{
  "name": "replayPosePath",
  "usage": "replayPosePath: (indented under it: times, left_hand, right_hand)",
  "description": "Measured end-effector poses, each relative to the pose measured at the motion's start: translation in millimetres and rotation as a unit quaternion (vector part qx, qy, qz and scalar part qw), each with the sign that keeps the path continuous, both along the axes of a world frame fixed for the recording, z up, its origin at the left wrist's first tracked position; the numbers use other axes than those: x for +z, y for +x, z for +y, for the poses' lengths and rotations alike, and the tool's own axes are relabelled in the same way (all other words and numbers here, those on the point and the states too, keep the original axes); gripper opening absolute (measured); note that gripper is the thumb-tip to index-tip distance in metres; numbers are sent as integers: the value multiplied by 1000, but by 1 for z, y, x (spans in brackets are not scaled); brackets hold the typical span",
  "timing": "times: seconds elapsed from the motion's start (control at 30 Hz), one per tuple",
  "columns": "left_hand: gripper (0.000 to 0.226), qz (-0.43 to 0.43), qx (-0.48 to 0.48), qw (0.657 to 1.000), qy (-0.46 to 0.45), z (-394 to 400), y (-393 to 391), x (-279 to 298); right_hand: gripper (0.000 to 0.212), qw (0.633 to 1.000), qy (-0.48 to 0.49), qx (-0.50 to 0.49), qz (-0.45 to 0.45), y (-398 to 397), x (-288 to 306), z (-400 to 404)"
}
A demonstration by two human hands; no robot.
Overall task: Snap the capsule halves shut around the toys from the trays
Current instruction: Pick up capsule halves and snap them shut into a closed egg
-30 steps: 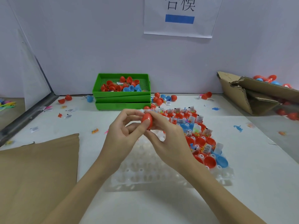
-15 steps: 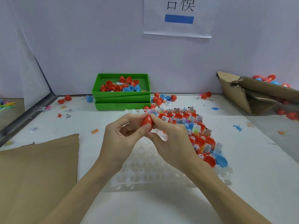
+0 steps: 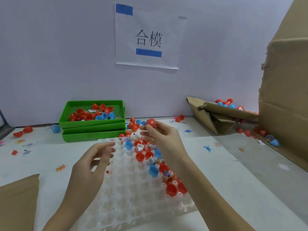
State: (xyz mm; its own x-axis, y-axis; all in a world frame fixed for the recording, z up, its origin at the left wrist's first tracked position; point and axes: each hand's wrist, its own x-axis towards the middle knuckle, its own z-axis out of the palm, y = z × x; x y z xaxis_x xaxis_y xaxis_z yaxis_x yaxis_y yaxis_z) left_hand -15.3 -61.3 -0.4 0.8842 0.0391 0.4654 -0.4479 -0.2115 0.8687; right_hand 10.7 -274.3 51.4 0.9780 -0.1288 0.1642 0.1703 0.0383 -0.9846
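Head view: red capsule at right grip's fingertips

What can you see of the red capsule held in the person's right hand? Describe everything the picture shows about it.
The red capsule is a small, rounded, egg-like shell of smooth, glossy plastic, red all over. It looks closed, though any seam is blurred. The right hand holds it up at the fingertips, above the far end of the clear plastic tray and in front of the loose capsules by the green trays. Only those fingertips touch it; the left hand is apart, lower down, holding nothing.
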Motion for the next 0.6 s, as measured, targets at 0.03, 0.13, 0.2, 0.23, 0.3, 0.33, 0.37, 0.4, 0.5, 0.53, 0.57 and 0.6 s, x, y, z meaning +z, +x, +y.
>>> replayPosePath:
  times: [0.03,0.13,0.2,0.23,0.3,0.33,0.37,0.4,0.5,0.53,0.57,0.6]
  left_hand:
    - [22,1,4,1000,-4,1,0,1]
    - [27,11,8,1000,0,0,2,0]
    - [34,18,12,1000,6,-2,2,1]
    - [36,20,14,1000,9,-3,1,1]
    - [37,16,18,1000,14,-4,0,2]
    - [36,12,20,1000,17,-5,0,2]
    - [32,10,23,999,21,-5,1,2]
    - [30,9,25,999,28,-5,1,2]
    - [27,7,28,997,77,-2,2,-3]
    - [27,1,29,995,98,-1,3,-5]
    - [28,-4,31,992,120,0,4,-7]
    - [26,-9,31,989,141,0,4,-8]
  right_hand:
    - [16,997,74,-10,10,15,10,-13]
    - [29,958,282,-59,8,69,45,-60]
    - [44,930,355,-100,-11,101,64,-90]
    - [50,926,358,-116,-9,112,69,-101]
    - [55,942,312,-124,29,122,66,-110]
    - [54,949,290,-116,44,124,60,-109]
    - [50,953,280,-98,53,125,52,-106]
    - [45,958,271,-77,58,123,44,-100]
    - [34,972,227,-18,58,101,28,-78]
    - [30,979,194,-5,53,89,25,-72]
    - [26,988,148,1,45,76,21,-65]
    - [23,995,92,-2,34,63,17,-59]
